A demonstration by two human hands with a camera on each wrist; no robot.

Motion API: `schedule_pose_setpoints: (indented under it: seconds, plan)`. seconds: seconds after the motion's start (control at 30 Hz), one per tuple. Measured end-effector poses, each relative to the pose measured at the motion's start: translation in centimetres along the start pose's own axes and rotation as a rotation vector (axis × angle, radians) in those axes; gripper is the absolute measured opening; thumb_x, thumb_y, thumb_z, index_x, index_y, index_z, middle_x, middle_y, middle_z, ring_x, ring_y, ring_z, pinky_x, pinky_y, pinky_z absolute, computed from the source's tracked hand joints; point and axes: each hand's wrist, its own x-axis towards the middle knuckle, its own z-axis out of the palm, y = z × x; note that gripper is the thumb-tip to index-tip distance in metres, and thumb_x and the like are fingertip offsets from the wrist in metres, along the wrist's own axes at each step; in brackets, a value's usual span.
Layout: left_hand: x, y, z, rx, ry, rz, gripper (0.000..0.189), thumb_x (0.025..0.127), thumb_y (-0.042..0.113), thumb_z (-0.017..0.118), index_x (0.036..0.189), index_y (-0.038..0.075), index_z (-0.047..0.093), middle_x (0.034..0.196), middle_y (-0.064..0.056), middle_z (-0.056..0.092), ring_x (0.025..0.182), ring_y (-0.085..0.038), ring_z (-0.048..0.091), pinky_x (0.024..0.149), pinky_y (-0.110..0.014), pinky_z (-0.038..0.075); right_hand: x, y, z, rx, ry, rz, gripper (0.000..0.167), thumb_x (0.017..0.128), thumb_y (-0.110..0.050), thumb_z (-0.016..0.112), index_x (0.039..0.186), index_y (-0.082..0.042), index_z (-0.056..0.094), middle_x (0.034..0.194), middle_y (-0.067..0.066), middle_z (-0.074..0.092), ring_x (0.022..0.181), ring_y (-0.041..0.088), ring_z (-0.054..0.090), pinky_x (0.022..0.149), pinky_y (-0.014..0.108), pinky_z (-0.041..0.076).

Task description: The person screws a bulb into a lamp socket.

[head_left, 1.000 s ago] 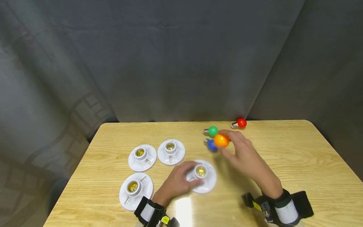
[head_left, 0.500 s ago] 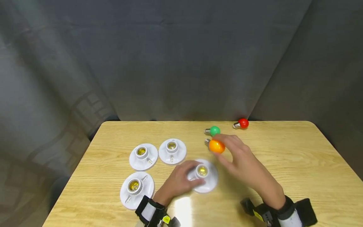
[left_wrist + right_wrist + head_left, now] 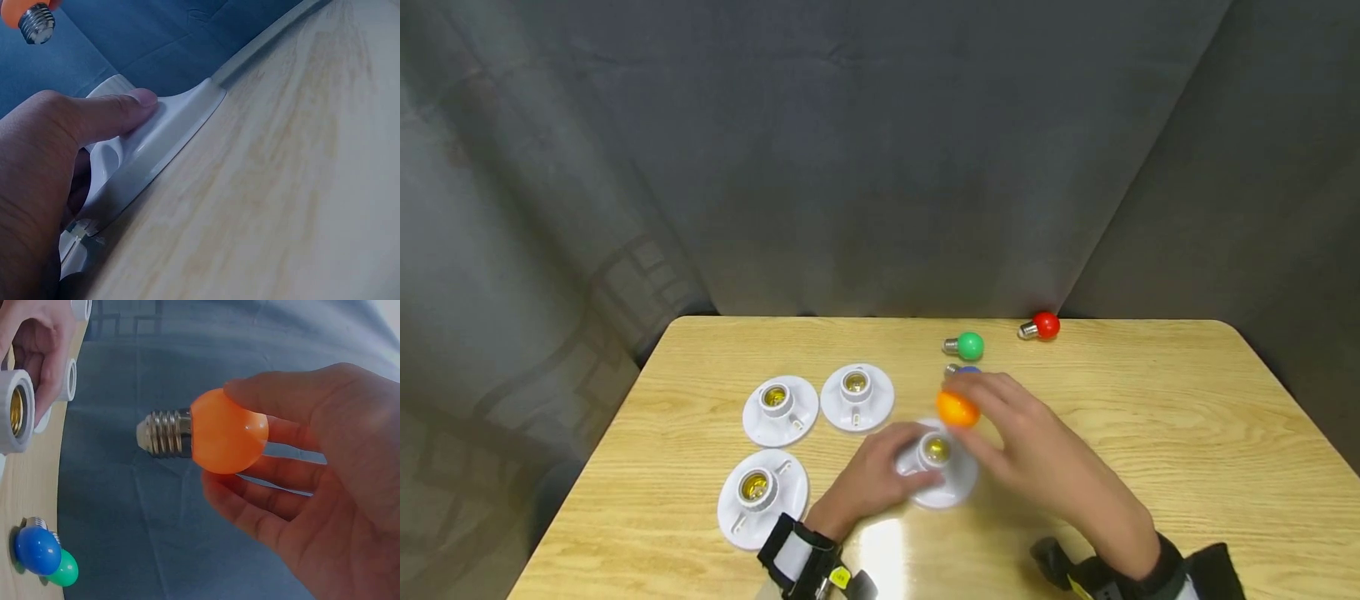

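My right hand [image 3: 1018, 429] pinches an orange light bulb [image 3: 228, 431] by its globe, thumb on one side and fingers on the other. The bulb's metal screw base [image 3: 165, 433] is bare and, in the right wrist view, points toward the socket. Below and left of it in the head view, my left hand [image 3: 876, 475] grips a round white lamp holder [image 3: 955, 479] on the table, fingers and thumb around its raised socket. The thumb [image 3: 125, 112] presses on the holder's base in the left wrist view. Brass lining shows inside that socket [image 3: 17, 411].
Three more white lamp holders stand at the left: a back one [image 3: 857, 417], a left one [image 3: 778, 425] and a front one [image 3: 763, 521]. Beyond my right hand lie a blue bulb [image 3: 39, 550], a green bulb [image 3: 970, 346] and a red bulb [image 3: 1047, 325]. A dark curtain [image 3: 880, 167] hangs behind the table.
My right hand has carried the orange bulb left and nearer, from over the blue bulb to the lamp holder's far edge. My left hand keeps its grip on the holder.
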Motion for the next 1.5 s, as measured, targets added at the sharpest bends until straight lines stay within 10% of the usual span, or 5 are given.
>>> schedule_pose_setpoints:
  seconds: [0.57, 1.5]
  plan:
    - [0.4, 0.1, -0.3, 0.015, -0.003, 0.006, 0.052, 0.08, 0.054, 0.071, 0.127, 0.038, 0.058, 0.124, 0.012, 0.064, 0.107, -0.006, 0.06, 0.095, -0.034, 0.05, 0.4, -0.2, 1.0, 0.021, -0.211, 0.104, 0.035, 0.085, -0.021, 0.073, 0.117, -0.009, 0.065, 0.119, 0.008, 0.066, 0.107, 0.022, 0.065, 0.085, 0.038, 0.058]
    - [0.0, 0.3, -0.2, 0.036, 0.0, 0.018, 0.052, 0.082, 0.054, 0.069, 0.13, 0.038, 0.056, 0.127, 0.013, 0.063, 0.112, -0.007, 0.059, 0.098, -0.035, 0.05, 0.2, 0.4, 3.2, 0.042, -0.338, 0.108, 0.034, 0.085, -0.018, 0.072, 0.117, -0.006, 0.065, 0.117, 0.009, 0.067, 0.107, 0.024, 0.064, 0.09, 0.039, 0.056]
